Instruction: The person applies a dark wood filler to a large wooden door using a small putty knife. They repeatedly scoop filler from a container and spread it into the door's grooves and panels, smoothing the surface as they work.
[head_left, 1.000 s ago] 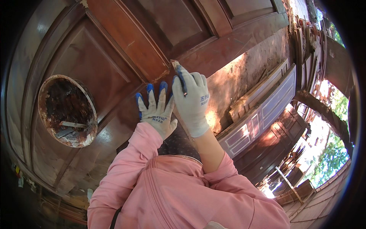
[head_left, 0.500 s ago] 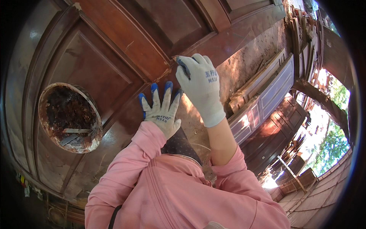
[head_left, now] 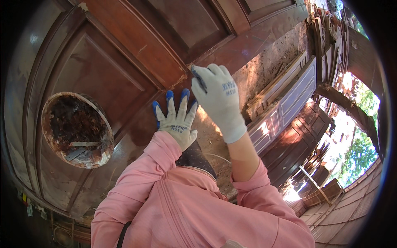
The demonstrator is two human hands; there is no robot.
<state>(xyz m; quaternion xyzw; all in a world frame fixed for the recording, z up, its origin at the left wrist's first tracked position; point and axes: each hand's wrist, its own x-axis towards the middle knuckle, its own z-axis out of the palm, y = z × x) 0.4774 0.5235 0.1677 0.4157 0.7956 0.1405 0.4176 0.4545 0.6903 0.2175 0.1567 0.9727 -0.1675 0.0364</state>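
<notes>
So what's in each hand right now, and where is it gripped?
The right hand grips a thin dark tool by its lower end; its tip meets the door. The left hand holds nothing, flat on the door.

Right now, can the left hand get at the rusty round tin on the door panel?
Probably yes. The left hand lies flat on the brown wooden door, and the rusty round tin sits on the same surface off to its left, with only bare wood between them. The right hand is busy with a dark tool.

Two white knit gloves with blue fingertips (head_left: 177,122), one round rusty metal pan (head_left: 76,129), one large brown panelled wooden door (head_left: 124,53), one dark slim tool (head_left: 198,78).
</notes>
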